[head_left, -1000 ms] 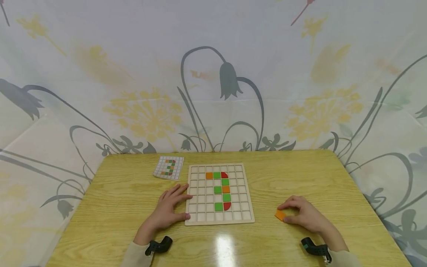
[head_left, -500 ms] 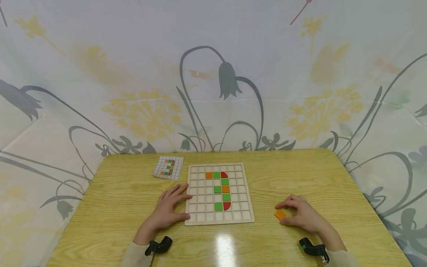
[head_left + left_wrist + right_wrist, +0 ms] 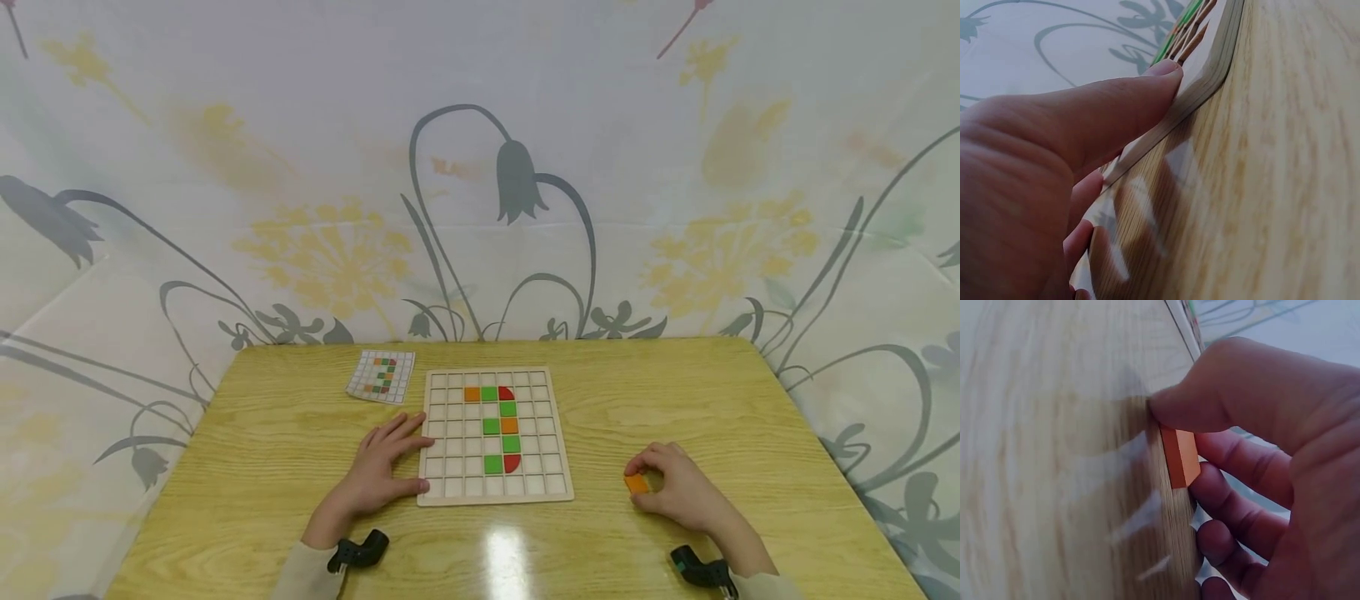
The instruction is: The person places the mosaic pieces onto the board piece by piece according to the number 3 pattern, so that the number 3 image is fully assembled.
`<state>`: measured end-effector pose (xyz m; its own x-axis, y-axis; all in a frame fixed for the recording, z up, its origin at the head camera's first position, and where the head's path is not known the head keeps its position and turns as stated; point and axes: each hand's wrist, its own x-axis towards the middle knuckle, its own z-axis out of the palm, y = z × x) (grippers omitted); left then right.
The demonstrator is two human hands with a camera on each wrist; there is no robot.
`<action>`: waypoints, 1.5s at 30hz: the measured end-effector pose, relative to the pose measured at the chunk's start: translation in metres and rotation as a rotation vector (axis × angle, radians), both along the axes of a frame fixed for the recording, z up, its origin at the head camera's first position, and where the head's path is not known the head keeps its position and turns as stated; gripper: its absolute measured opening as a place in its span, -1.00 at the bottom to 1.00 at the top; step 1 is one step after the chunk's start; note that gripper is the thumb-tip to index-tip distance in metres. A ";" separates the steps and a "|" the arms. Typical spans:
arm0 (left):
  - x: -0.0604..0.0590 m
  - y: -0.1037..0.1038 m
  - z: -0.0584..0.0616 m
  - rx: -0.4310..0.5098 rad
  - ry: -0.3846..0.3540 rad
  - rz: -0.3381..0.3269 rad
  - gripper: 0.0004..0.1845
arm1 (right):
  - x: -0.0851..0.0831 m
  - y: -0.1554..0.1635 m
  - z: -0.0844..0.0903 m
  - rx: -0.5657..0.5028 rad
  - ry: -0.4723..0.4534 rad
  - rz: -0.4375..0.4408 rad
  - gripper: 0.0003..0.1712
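step: right hand (image 3: 678, 492) is pinching orange tile (image 3: 637, 483) off the bench (image 3: 285, 467) | left hand (image 3: 378, 475) is lying flat, bracing board (image 3: 495, 496) | next: likely needing a lift toward an empty cell

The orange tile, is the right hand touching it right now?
Touching. The right wrist view shows the right hand pinching the orange tile between thumb and fingers, its lower edge against the wooden table.

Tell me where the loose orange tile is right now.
In the head view the orange tile sits on the wooden table, right of the grid board, pinched in the right hand.
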<state>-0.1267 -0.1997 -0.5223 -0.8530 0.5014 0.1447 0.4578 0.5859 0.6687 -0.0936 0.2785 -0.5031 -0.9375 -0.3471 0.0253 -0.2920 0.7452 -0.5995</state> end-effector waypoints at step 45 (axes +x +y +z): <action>0.000 0.001 0.001 0.002 0.006 -0.013 -0.41 | -0.041 -0.111 0.007 -0.276 0.081 0.249 -0.66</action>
<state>-0.1267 -0.1986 -0.5215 -0.8455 0.5124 0.1505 0.4693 0.5784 0.6673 -0.1344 0.1674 -0.4964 -0.8163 -0.5340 0.2200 -0.4985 0.4589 -0.7355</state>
